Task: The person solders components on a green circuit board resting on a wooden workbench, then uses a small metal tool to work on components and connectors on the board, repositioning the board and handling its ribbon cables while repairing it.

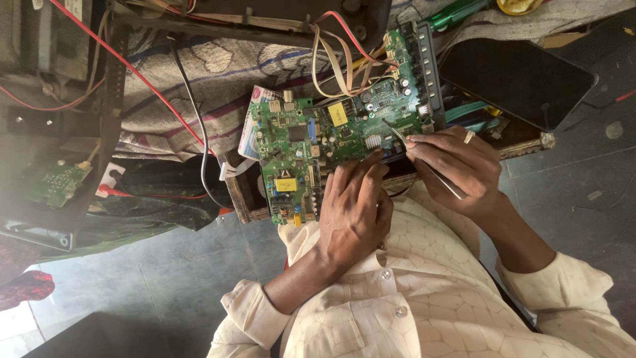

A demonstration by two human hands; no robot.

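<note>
1. My left hand [354, 209] lies flat on the near edge of the green circuit board [331, 142], fingers stretched out together and pressing it down; it grips nothing, only steadies the board.
2. My right hand [464, 166] is closed in a pinch around a pair of metal tweezers [424, 162], thumb and forefinger squeezing the shaft, a ring showing on one finger.
3. The tweezers' tip touches the board near its middle-right part, just beside a small silver heat sink.
4. The circuit board rests tilted on a small wooden frame [242, 192], straight in front of my chest, with yellow components, a black chip and a row of connectors along its far edge.
5. A bundle of beige and red wires [331, 63] loops from the board's far side up to a dark panel.
6. A dark, blank phone [517, 79] lies just right of the board.
7. A patterned cloth [212, 79] covers the table behind the board, with a red wire and a black cable running across it.
8. A smaller green board [61, 180] sits well apart on the left.
</note>
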